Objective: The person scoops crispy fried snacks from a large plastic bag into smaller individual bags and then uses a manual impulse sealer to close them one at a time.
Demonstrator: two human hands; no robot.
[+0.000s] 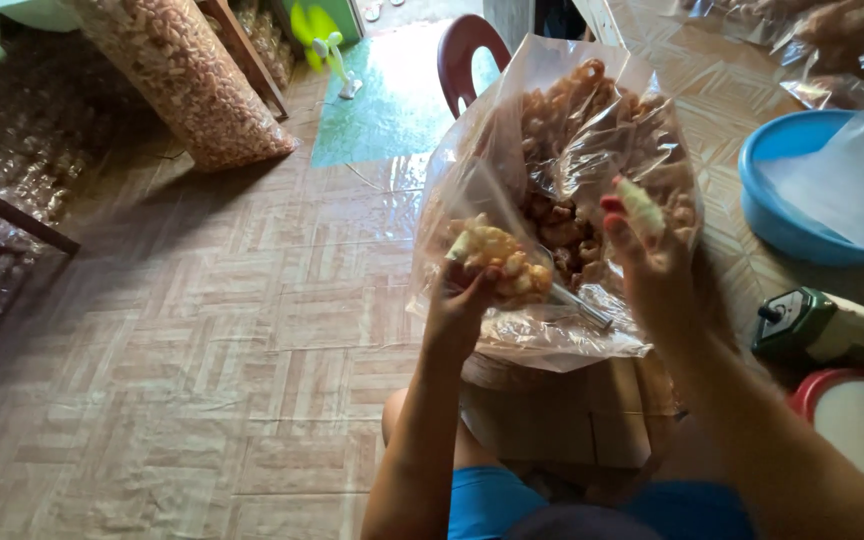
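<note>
The left hand (462, 305) is closed in a grip around a small clear packet of fried snacks (497, 262), held just in front of the lower left face of the large clear plastic bag (512, 130) and touching its film. The right hand (652, 255) is raised at the bag's right side, its fingers pinching the bag's film together with a single pale snack piece (640, 203); this grip is clenched on that piece and the film. The large bag is filled with brown fried snacks and stands open at the top on a cardboard box (562, 410) directly in front of the person's knees. A thin metal rod-like tool (582, 305) lies across the bag's lower front edge; what it is cannot be told. To the right, the counter (712, 90) edge runs close beside the bag, leaving only a narrow gap for the right forearm. On the counter sit a blue basin (782, 215) with a white sheet in it, a green handheld device (822, 325) near the edge, and a red-rimmed container (852, 420) at the lower right. To the left, the patterned floor (202, 330) gives wide room for movement. At the far left a rack of packed bags (12, 180) borders this area, and a tall filled sack (182, 75) leans beyond it. A dark red chair back (467, 50) stands just behind the large bag.
</note>
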